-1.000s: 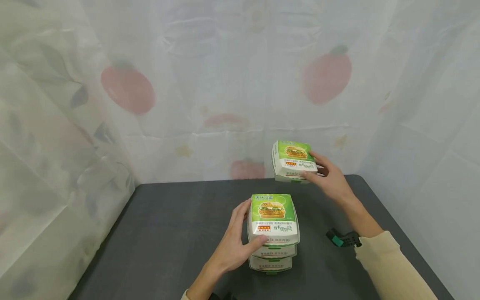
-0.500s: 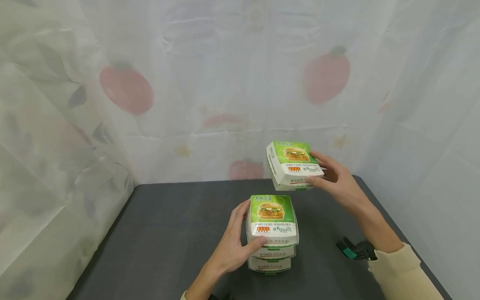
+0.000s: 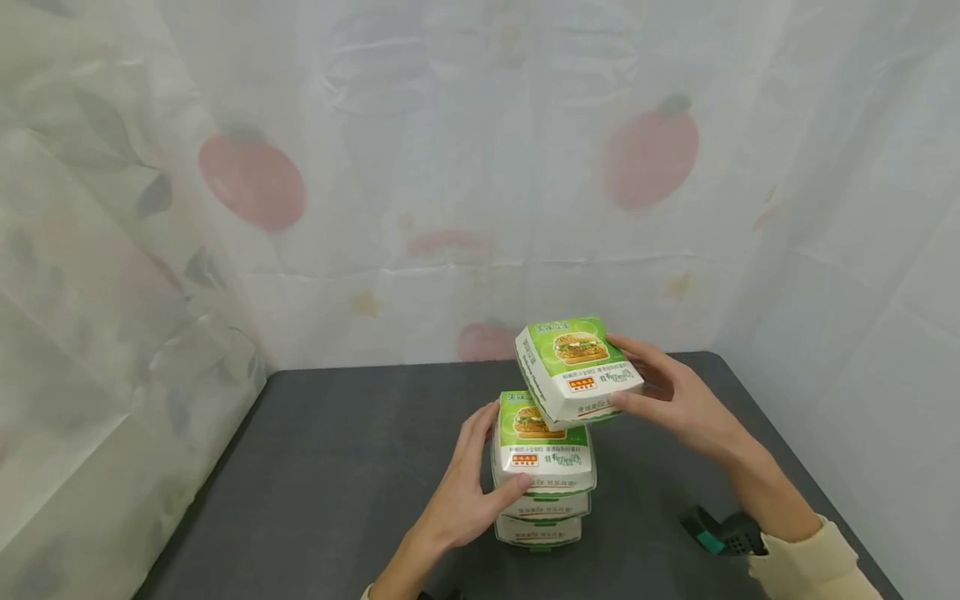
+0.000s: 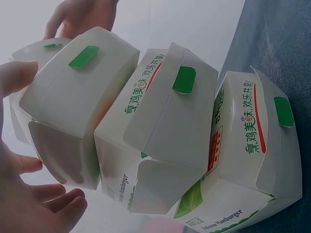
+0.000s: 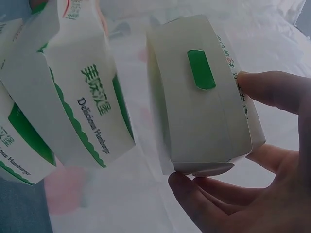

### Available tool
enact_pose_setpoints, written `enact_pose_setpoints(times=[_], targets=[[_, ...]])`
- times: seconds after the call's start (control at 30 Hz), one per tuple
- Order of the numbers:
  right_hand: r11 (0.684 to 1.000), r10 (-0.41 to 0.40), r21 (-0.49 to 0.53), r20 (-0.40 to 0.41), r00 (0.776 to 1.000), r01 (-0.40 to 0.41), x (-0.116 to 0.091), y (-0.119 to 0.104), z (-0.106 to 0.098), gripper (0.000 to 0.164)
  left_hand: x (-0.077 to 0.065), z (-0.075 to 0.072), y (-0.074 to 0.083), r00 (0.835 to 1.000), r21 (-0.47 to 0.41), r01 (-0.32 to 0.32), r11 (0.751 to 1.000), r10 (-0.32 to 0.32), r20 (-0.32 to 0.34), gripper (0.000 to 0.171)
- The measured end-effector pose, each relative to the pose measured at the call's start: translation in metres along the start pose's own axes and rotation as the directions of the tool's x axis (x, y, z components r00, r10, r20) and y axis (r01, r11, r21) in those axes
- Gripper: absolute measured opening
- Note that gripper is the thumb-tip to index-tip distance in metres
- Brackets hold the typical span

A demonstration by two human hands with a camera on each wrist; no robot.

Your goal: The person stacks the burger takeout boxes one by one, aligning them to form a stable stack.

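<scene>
A stack of three white-and-green burger boxes (image 3: 545,481) stands on the dark table, printed with a burger picture. My left hand (image 3: 467,492) grips the top box of the stack from the left, thumb on its front edge and fingers along its side; the left wrist view shows the top box (image 4: 80,82) between thumb and fingers. In my right hand (image 3: 675,396) another burger box (image 3: 577,367) is held by its right side, tilted, above the stack. It overlaps the back of the top box in the head view. The right wrist view shows this held box (image 5: 204,107) apart from the stack.
The dark grey table (image 3: 337,467) carries the stack near its middle front. A white curtain (image 3: 450,167) with strawberry prints hangs behind and along both sides. A black strap with a green patch (image 3: 720,533) is at my right wrist.
My right hand has brought its burger box nearer, lower and slightly left, from behind the stack to over it. The left hand and the stack have stayed put.
</scene>
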State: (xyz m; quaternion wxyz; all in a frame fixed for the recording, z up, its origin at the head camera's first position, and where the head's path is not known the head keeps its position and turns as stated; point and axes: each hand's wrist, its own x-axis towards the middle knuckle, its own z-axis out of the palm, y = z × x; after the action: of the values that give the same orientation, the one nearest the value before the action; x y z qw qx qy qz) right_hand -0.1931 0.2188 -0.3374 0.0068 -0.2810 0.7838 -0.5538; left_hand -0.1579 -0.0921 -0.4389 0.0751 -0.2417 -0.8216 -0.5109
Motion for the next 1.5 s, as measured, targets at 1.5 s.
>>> enact_pose_setpoints(times=[1.5], targets=[[0.996, -0.049, -0.082, -0.096, 0.994, 0.041, -0.009, -0.004, 0.034, 0.069, 0.038, -0.026, 0.061, 0.995, 0.126, -0.049, 0.991, 0.060, -0.084, 0.086]])
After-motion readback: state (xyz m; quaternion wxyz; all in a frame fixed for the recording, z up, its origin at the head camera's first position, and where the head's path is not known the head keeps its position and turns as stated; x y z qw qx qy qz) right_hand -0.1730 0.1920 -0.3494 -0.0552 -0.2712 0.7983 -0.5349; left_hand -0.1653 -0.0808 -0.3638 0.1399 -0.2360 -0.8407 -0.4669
